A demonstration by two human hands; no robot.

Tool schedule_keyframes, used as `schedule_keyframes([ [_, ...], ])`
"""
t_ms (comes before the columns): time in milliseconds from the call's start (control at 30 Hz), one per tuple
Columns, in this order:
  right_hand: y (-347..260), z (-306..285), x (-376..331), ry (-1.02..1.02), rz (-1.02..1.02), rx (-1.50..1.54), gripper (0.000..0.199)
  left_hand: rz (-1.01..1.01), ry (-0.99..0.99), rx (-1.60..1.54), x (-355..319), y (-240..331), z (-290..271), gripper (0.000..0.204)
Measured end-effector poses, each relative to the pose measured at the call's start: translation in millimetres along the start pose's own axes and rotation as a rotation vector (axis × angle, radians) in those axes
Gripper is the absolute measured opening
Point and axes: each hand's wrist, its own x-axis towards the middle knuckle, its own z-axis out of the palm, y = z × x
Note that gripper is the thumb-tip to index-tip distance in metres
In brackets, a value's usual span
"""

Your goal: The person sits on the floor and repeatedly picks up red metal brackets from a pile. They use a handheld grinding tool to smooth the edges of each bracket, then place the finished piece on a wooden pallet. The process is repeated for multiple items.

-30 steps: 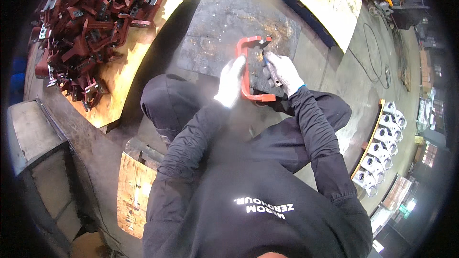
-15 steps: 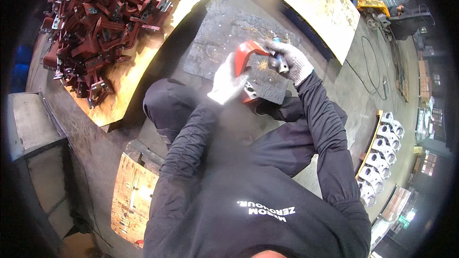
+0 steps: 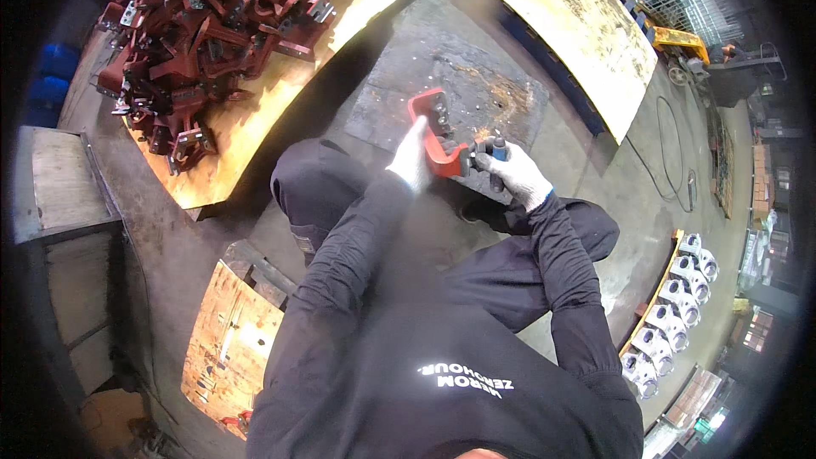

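My left hand, in a white glove, is closed round the side of a bent red metal bracket with holes in its upper plate. The bracket is held up over a dark worktop between my knees. In my gloved right hand is a small hand-held tool with a blue and dark body. Its working end lies close to the right end of the bracket; whether the two touch, I cannot tell. Fingers hide part of the tool.
A scuffed dark board lies ahead. A heap of dark red brackets covers a wooden-topped table at left. A pale panel stands at right, with a cable on the floor. Silver castings line the right side.
The bracket has been turned, so its holed plate now points up and away. My right hand with the tool has come lower, to the bracket's right end. The view has shifted slightly.
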Motion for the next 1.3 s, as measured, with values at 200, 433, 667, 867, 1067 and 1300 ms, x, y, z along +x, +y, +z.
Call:
schedule_keyframes([
  [200,9.0,-30.5,-1.4,-0.017,-0.051,-0.053,0.037,-0.011,0.231,0.177,40.7,-39.2,-39.8,0.042],
  [433,15.4,-12.6,41.7,0.156,-0.259,-0.947,0.03,0.084,0.397,0.431,28.6,-35.1,-23.7,0.047],
  [667,-11.0,11.2,73.4,0.233,-0.215,-1.205,0.031,0.106,0.407,0.417,8.4,-26.6,-2.5,0.039],
  [867,-3.2,16.3,74.7,0.244,-0.056,-1.213,0.036,0.078,0.379,0.383,7.5,-27.5,-5.1,0.031],
  [1067,14.1,33.8,79.6,0.063,-0.124,-1.042,0.044,0.164,0.416,0.679,25.5,-38.8,-28.0,0.044],
  [1300,-22.8,31.4,60.6,-0.006,-0.298,-0.814,0.047,0.183,0.379,0.909,36.9,-43.9,-55.7,0.055],
])
